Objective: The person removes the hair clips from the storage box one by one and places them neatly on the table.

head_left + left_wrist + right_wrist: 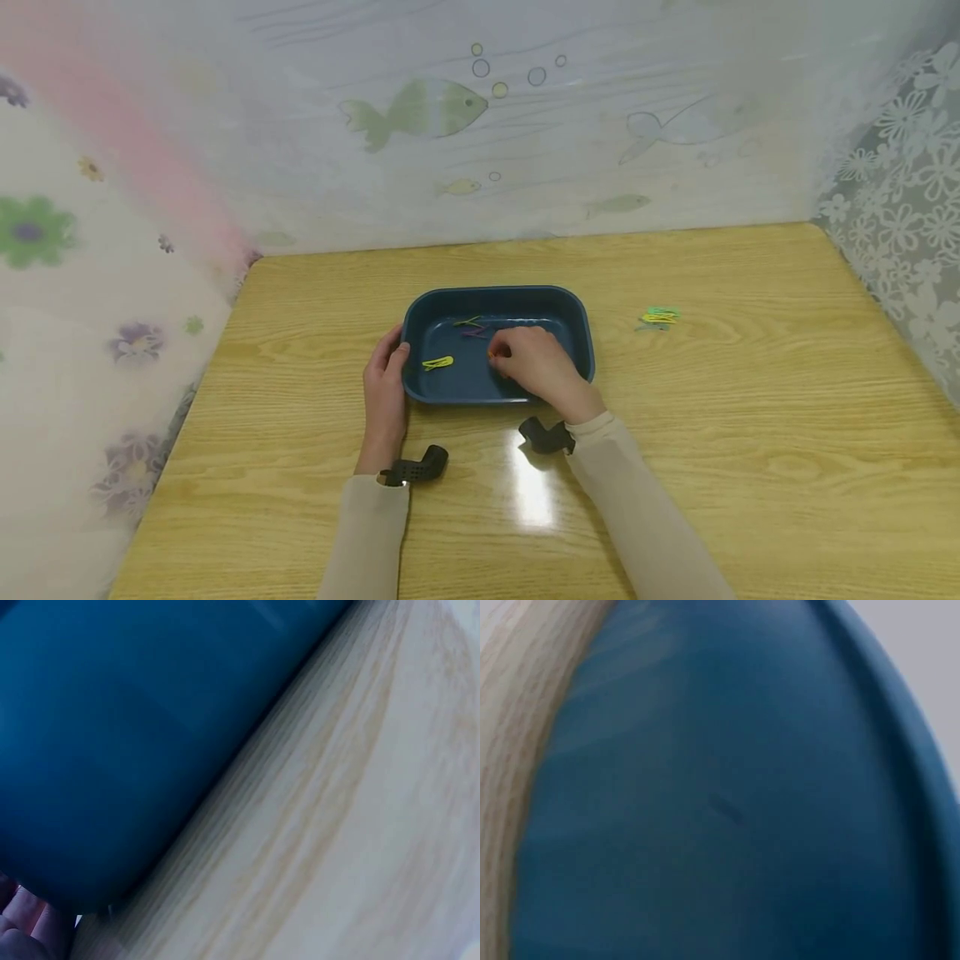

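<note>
A dark blue rectangular tray (498,401) sits on the table. My left hand (386,392) holds it at the left end, thumb at the rim and fingers along the outer wall. Inside the tray, my right hand (542,367) pinches a small orange hair clip (492,357), mostly hidden by the fingers. A yellow hair clip (438,363) lies near the tray's left end. Farther back in it are a purple hair clip (476,332) and a yellow-green hair clip (468,322). The left wrist view shows the tray's outer wall (135,750) and some fingers (30,922).
To the right of the tray, a few green, yellow and bluish hair clips (660,317) lie close together on the wooden table (750,417). A wall covering with fish drawings (427,108) stands behind the table. The right wrist view is filled by the tray wall (705,787).
</note>
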{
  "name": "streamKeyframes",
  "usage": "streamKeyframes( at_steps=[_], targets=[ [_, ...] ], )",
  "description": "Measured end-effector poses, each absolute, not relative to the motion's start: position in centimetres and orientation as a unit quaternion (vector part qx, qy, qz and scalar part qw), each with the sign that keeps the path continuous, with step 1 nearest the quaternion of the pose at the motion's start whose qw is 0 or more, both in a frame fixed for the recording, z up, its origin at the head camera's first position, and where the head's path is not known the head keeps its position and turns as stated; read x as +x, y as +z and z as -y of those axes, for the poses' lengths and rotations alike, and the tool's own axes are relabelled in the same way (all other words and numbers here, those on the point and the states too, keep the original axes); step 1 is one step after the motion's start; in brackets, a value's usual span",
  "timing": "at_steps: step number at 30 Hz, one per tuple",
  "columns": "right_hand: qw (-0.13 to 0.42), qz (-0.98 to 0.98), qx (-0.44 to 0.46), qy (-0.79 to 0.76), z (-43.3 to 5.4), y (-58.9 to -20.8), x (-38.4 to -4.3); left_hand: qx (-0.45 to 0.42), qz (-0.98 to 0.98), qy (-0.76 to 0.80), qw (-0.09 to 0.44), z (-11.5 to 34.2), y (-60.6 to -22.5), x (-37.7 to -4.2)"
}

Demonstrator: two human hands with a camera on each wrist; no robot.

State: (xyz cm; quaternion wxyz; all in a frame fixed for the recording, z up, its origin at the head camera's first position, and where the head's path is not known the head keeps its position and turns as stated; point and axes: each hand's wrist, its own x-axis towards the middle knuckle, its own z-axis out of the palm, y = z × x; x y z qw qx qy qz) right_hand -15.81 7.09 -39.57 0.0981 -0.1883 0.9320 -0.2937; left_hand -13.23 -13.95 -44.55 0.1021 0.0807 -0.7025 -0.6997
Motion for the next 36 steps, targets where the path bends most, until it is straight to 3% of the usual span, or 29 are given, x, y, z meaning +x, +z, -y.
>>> streamKeyframes(
  at_steps=[24, 36],
  targets=[
    [0.098, -0.916, -0.191, -0.340, -9.1, -37.0, -15.7, 0.092, 0.703, -0.698, 0.099, 14.0, -44.5, -13.3],
    [0.068, -0.909, -0.160, -0.380, -11.2, -36.6, -16.0, 0.092, 0.703, -0.699, 0.093, 14.0, -44.3, -13.2]
  ],
)
